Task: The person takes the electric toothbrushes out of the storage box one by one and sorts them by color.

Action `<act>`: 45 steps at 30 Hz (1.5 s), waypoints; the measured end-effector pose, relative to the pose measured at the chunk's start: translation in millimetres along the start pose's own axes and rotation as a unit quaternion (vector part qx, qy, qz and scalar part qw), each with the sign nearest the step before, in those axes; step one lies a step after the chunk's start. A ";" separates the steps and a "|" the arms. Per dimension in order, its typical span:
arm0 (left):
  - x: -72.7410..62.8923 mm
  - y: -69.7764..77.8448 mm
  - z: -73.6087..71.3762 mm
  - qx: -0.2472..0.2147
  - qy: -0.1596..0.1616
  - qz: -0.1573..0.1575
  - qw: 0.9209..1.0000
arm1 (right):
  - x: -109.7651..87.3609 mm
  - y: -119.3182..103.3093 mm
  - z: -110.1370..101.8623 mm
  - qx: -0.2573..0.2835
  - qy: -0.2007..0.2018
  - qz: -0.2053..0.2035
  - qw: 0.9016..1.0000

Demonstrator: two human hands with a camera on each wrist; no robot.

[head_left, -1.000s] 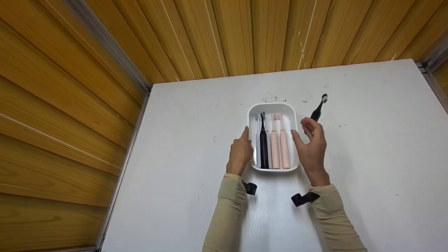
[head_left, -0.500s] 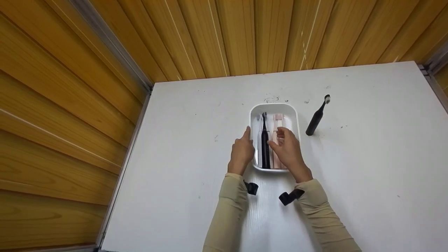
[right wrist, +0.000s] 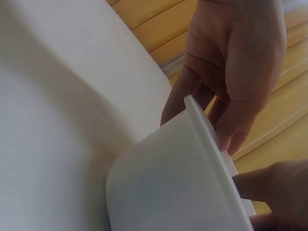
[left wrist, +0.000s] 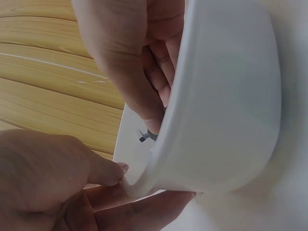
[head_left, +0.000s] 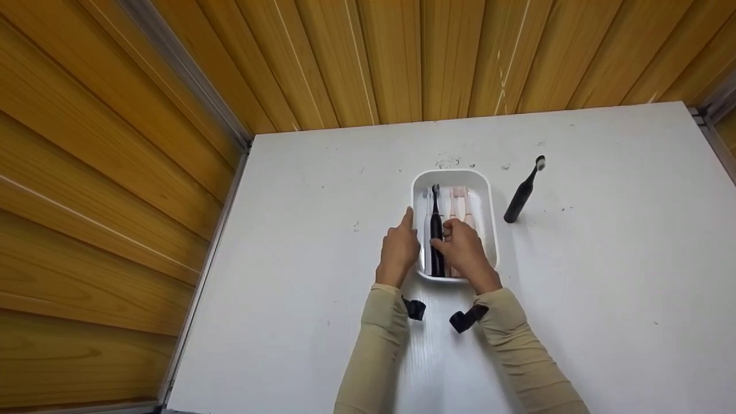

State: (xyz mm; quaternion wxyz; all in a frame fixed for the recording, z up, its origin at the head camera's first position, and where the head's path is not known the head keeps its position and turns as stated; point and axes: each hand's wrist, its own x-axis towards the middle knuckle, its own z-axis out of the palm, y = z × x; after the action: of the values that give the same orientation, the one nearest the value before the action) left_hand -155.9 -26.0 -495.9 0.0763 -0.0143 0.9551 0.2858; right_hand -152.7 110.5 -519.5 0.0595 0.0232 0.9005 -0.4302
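- Gripping the near-left rim of the white plastic tray [head_left: 453, 177], the left hand [head_left: 398, 253] steadies it on the table [head_left: 322, 259].
- Right hand [head_left: 464, 250]: inside the tray, fingers curled, thumb over the handle of the black toothbrush [head_left: 436, 225]. Whether the handle is pinched or merely touched cannot be told.
- Location: that brush lies lengthwise in the tray, between a pale toothbrush [head_left: 427, 236] on its left and two pink toothbrushes [head_left: 470, 220] on its right.
- Second black toothbrush [head_left: 519, 201]: on the table, right of the tray, head toward the far side. Standing or lying, not determinable.
- Step in hand, as judged: picking the black brush out of the tray.
- Next move, as judged: requires thumb and finger closed firmly about the handle, neighbouring brushes left undisturbed, tray held still.
- View comparison: only the head view shows the row of brushes. The left wrist view adds the left thumb on the rim with fingers outside the wall. In the right wrist view, the wall hides the right fingertips.
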 end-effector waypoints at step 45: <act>-1.4 -0.1 1.0 0.002 0.005 0.005 1.000 | -16.5 -24.5 -22.2 0.055 0.186 -0.081 0.978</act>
State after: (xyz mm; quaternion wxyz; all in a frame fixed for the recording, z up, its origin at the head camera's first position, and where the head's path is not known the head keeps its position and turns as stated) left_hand -154.3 -25.6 -496.5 0.0700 -0.0112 0.9560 0.2846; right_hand -140.5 112.5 -484.6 -0.1457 0.0330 0.8696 -0.4706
